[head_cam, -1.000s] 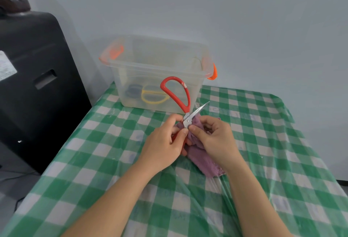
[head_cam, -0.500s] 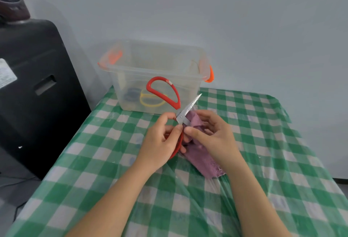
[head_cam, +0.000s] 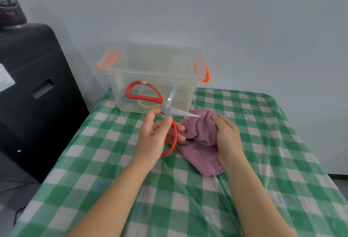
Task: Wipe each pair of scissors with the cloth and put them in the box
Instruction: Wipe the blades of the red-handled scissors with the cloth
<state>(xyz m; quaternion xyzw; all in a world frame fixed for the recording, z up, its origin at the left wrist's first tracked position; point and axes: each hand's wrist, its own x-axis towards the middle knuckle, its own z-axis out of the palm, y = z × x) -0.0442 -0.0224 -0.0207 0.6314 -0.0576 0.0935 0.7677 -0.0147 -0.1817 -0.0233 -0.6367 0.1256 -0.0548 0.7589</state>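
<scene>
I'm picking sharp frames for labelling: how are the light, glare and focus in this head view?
Head view: light soft and even, shadows faint; the scissors blades catch pale glare; the clear box looks hazy, with the things inside smeared; wide-angle bending at the table edges; left hand, right hand and cloth fairly sharp.

We now see the red-handled scissors (head_cam: 165, 108) spread wide open, their upper loop swung left and one blade tip pointing at the purple cloth (head_cam: 199, 139). Our right hand (head_cam: 226, 135) has left the blades and holds the bunched cloth.
</scene>
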